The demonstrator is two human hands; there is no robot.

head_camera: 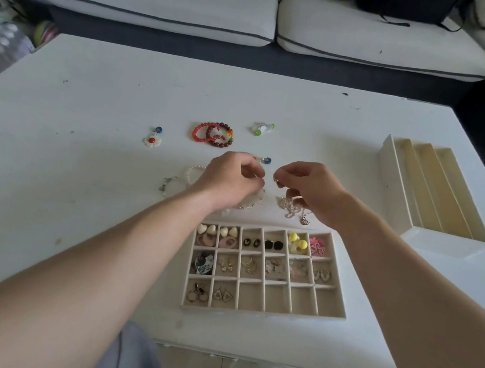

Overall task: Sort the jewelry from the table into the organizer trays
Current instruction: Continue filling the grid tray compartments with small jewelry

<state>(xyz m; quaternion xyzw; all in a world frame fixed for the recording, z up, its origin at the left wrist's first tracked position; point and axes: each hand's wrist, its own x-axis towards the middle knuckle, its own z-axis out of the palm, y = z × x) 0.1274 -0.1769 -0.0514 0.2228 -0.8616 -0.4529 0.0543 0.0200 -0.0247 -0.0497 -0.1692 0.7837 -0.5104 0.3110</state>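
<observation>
Both hands hover just beyond the cream grid tray (334, 282), which holds earrings in most of its upper cells. My left hand (229, 178) has curled fingers pinching something tiny that I cannot make out. My right hand (304, 188) pinches a thin chain whose tangle (290, 207) lies on the table below it. A pearl bracelet (193, 172) peeks out left of my left hand. Red bead bracelets (213, 134), a flower earring (152, 138), a green-and-white piece (262, 128) and a small metal piece (165, 185) lie farther out.
A second cream tray (432, 190) with long slots stands at the right of the white table (73, 187). A blue-and-red earring (266, 160) shows between the hands. A light sofa (262, 17) runs behind the table. My knees are at its near edge.
</observation>
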